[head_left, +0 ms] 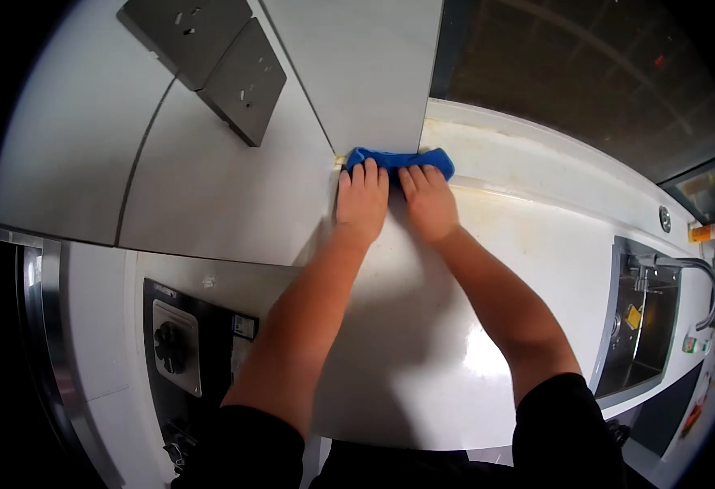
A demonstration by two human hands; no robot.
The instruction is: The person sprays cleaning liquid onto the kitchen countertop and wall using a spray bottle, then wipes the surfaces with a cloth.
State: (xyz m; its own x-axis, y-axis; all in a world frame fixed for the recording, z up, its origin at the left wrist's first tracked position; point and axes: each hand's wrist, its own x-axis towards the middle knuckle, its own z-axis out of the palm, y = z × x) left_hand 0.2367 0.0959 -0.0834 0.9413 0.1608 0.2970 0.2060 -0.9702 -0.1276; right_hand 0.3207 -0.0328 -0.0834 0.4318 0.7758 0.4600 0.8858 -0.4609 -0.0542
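Note:
A blue cloth (pixel 398 160) lies bunched along the back of the white countertop (pixel 422 359), where the counter meets the tiled wall. My left hand (pixel 363 200) grips the left part of the cloth, its fingers pressed down over it. On the cloth's right part is my right hand (pixel 431 200), with fingers bent and pressing on the fabric. Both thumbs are mostly hidden. Yellowish stains show on the counter near the cloth and along the raised ledge (pixel 520 155).
A black hob (pixel 219 359) is on the left, below two dark socket plates (pixel 247 85). To the right is a sink (pixel 646 314) with a curved tap (pixel 712 281) and a yellow sponge (pixel 633 316). A dark window (pixel 569 73) rises behind the ledge.

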